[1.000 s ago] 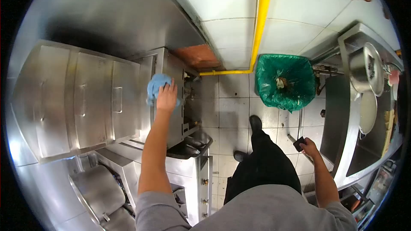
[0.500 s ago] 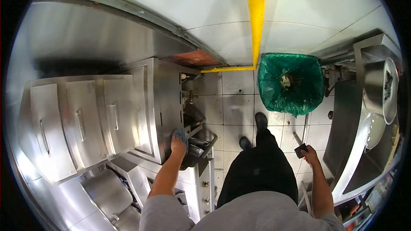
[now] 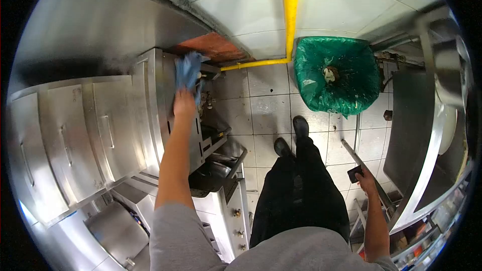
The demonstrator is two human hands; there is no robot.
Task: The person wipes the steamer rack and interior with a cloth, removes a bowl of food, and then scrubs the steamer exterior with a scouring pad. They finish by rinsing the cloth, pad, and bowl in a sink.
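Observation:
My left hand (image 3: 184,103) is closed on a blue cloth (image 3: 188,71), which hangs loosely past the fingers. The cloth lies over the far end of the stainless steel side panel (image 3: 176,143) of a lidded unit (image 3: 108,135). Low on my right, my right hand (image 3: 367,180) grips a small black block-like object (image 3: 355,174); its exact kind does not show. That hand is held above the tiled floor, beside a metal leg (image 3: 350,149).
A bin lined with a green bag (image 3: 311,88), some waste inside, stands ahead. A yellow pipe (image 3: 290,15) runs down the wall. Dark metal pans (image 3: 210,173) sit by a stove with knobs (image 3: 237,213). At right is a steel table (image 3: 427,165) carrying bowls.
My left hand has moved forward along the steel panel with the blue cloth, which is now spread out more. The view has shifted slightly; my right hand still holds the black object.

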